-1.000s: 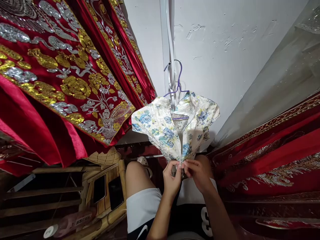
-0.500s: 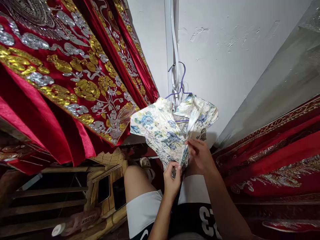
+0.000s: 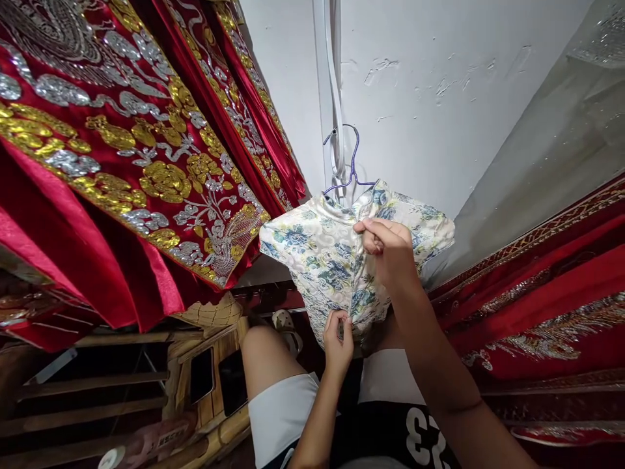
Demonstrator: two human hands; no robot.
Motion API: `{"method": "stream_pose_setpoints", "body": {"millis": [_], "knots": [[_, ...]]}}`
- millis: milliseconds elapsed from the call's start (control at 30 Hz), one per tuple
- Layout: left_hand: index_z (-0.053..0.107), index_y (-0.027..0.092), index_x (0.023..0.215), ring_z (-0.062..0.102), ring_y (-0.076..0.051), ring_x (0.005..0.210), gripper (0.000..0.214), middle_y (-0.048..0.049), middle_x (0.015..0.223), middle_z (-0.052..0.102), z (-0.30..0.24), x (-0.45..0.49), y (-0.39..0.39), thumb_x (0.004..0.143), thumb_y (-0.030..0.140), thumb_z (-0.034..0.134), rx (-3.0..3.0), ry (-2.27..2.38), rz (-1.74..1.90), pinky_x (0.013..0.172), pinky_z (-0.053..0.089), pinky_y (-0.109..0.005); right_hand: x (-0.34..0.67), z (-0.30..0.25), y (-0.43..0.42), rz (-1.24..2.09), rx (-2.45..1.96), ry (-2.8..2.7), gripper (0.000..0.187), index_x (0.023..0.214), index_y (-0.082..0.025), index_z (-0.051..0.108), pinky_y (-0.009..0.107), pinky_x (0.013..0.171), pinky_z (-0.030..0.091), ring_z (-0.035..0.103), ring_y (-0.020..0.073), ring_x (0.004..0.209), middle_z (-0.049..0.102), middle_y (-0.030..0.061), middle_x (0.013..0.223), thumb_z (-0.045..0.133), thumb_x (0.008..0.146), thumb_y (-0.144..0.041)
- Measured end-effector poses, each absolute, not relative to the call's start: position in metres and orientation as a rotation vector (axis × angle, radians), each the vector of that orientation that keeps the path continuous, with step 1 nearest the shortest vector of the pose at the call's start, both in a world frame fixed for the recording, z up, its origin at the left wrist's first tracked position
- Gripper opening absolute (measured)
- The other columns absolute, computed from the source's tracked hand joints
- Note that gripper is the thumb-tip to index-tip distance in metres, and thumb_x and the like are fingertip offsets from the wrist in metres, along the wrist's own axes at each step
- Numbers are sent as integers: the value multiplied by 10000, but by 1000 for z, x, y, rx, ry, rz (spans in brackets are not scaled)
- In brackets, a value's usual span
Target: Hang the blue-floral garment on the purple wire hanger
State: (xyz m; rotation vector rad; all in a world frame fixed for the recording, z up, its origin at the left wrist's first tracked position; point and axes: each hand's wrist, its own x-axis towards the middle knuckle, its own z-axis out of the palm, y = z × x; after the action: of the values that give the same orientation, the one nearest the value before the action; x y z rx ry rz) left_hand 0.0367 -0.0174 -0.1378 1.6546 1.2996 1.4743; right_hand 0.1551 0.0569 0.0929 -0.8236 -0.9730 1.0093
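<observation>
A short-sleeved floral top (image 3: 322, 254), cream with blue and yellow flowers, hangs on a purple hanger (image 3: 354, 159) against the wall. Low on its front, my left hand (image 3: 338, 339) pinches the opening's edge between thumb and fingers. Higher up, near the collar, my right hand (image 3: 388, 244) grips the edge of the same front opening, its fingers closed. Between the two hands the front edges lie close together along a line. The lower hem is hidden behind my left hand and knees.
Red cloths with gold and silver sequins (image 3: 166, 182) hang at left; more red embroidered fabric (image 3: 551, 319) is at right. Two dark phone-like devices (image 3: 202, 376) lie on a bamboo bench (image 3: 205, 407). Beside them lies a pinkish bottle (image 3: 146, 443). A white strap (image 3: 336, 91) holds the hanger.
My right hand has moved up along the front opening towards the collar. The neckline, which gaped, now lies nearly together. My left hand stays low on the edge.
</observation>
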Motion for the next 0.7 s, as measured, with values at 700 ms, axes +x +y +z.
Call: {"method": "stream_pose_setpoints", "body": {"millis": [700], "knots": [[685, 191, 968, 625, -158, 816, 108, -28, 881, 693, 95, 23, 82, 991, 251, 597, 2408, 926, 1721, 797, 485, -308, 155, 85, 54, 902, -865, -1093, 170, 670, -212, 630, 259, 479, 257, 325, 105, 479, 411, -62, 498, 608, 808, -309]]}}
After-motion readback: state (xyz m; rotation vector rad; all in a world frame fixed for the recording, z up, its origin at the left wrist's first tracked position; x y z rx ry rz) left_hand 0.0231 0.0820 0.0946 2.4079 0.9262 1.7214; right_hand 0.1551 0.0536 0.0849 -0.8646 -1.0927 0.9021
